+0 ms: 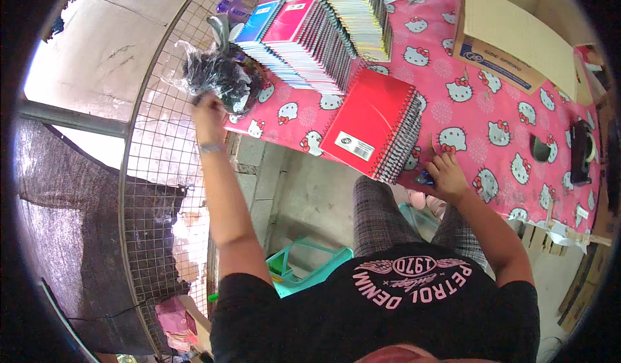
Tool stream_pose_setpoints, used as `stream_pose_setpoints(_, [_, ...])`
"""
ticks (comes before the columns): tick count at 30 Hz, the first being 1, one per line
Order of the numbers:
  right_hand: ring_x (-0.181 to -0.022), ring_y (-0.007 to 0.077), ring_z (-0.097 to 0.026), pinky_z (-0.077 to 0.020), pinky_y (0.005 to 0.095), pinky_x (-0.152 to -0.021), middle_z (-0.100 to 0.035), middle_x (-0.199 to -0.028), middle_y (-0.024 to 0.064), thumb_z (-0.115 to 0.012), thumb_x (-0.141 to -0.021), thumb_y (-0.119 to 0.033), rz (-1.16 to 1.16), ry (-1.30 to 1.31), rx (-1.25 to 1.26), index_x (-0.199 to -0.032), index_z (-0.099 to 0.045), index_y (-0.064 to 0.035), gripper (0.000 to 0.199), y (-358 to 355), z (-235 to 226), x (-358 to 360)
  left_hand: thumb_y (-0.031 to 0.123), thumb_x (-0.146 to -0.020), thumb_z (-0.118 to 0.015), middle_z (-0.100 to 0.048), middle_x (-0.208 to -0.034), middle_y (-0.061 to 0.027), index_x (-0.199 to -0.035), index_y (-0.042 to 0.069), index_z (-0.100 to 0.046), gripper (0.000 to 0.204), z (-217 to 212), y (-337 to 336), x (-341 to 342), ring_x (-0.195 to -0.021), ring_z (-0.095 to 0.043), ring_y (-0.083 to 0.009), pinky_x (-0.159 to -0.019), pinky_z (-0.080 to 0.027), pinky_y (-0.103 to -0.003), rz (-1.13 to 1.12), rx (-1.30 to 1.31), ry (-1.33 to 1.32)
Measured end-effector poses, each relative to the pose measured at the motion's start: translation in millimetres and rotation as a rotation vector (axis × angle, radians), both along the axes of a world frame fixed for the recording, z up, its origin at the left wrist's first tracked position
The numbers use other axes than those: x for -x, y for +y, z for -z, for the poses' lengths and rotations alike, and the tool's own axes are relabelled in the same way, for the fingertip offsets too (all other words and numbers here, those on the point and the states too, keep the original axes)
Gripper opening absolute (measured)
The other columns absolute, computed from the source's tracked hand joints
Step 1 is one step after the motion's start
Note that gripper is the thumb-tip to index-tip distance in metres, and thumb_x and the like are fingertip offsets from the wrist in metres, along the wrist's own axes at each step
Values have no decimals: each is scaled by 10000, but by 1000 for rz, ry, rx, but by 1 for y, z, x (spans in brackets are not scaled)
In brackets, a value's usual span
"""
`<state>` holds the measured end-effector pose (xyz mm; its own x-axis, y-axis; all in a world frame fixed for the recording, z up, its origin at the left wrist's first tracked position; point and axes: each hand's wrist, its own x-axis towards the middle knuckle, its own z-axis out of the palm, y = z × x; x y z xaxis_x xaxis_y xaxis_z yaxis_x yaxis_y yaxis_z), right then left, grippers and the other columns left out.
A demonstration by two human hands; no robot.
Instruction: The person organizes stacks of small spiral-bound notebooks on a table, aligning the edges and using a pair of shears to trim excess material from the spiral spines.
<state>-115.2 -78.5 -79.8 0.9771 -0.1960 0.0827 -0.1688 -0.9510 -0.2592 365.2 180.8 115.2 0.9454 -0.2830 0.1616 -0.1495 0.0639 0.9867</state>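
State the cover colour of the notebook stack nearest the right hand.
The top notebook cover is red; shows best in the head view.

A table (440, 98) under a pink, cat-patterned cover fills the upper right of my remote view. Down the left, I see a wire-mesh panel (150, 198), with dark fabric (71, 246) hanging beyond it at lower left and bright white light showing through. Grey concrete blocks (249, 169) and a smooth grey floor (317, 188) show at centre, below the table's edge.

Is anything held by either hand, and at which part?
Cannot tell: left hand at near side of the plastic bag, right hand at a blue object.
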Motion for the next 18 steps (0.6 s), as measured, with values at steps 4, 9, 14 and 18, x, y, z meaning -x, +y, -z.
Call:
stream_pose_setpoints(4, [-1020, 322, -501, -359, 463, -974, -547, -1030, 130, -721, -690, -456, -104, -171, -29, -1086, -581, -51, 583, 17, -3, -17, 121, -800, -686, -613, -716, -36, -827, 37, -642, 98, -139, 105, -161, -614, -532, -134, -583, -437, -280, 52, -52, -86])
stream_pose_setpoints(9, [-1023, 328, -508, -368, 476, -972, -550, -1041, 127, -755, -637, -437, -19, -90, 26, -1081, -585, -52, 612, 3, -2, -6, 279, -815, -728, -682, -1022, -140, -1334, 125, -506, 585, -115, 46, -197, -912, -639, -213, -832, -497, -351, -73, -1332, -621])
stream_pose_setpoints(14, [-1031, 336, -508, -369, 493, -971, -548, -1039, 125, -779, -610, -410, -7, -91, 1, -1085, -581, -52, 628, 4, 5, -6, 410, -778, -735, -650, -1108, -223, -1423, 131, -393, 782, -64, 13, -209, -1057, -630, -257, -920, -467, -376, -285, -846, -413])
stream_pose_setpoints(18, [-1030, 339, -506, -367, 501, -973, -547, -1040, 125, -785, -609, -404, -28, -115, -37, -1093, -574, -54, 634, 7, -2, -12, 308, -827, -618, -683, -1014, -209, -1150, 89, -649, 392, -76, 27, -219, -958, -658, -376, -866, -504, -437, -375, -1683, -759])
